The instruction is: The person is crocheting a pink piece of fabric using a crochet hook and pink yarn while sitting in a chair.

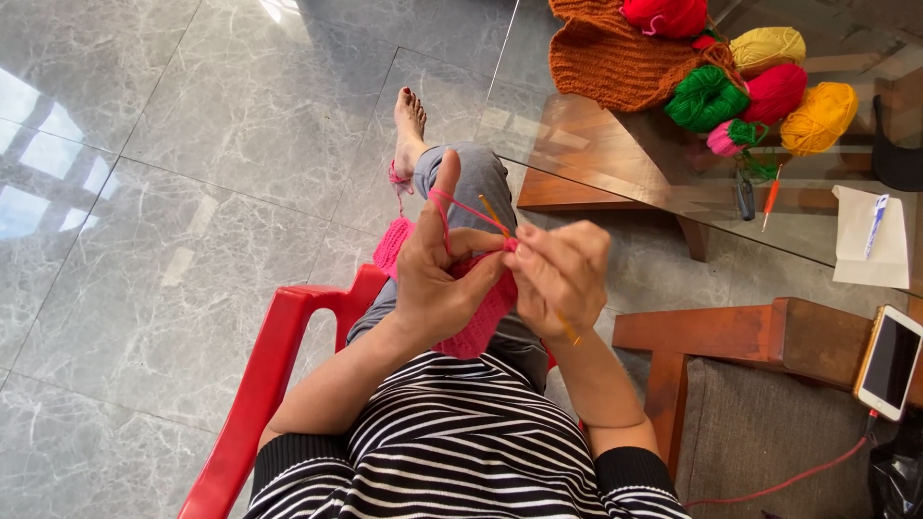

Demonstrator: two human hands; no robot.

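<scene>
The left hand [444, 279] pinched a bright pink crocheted piece [473, 332] in the lap, index finger raised with pink yarn [460, 205] looped over it. The right hand [561, 279] pinched a yellow crochet hook [496, 218]. Beyond, coloured yarn balls [760, 91] lay on the glass table [596, 144].

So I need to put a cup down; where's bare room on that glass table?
Bare glass table lies between the orange knit and the paper. The far corner is crowded with yarn balls; a hook lies just below them.
</scene>
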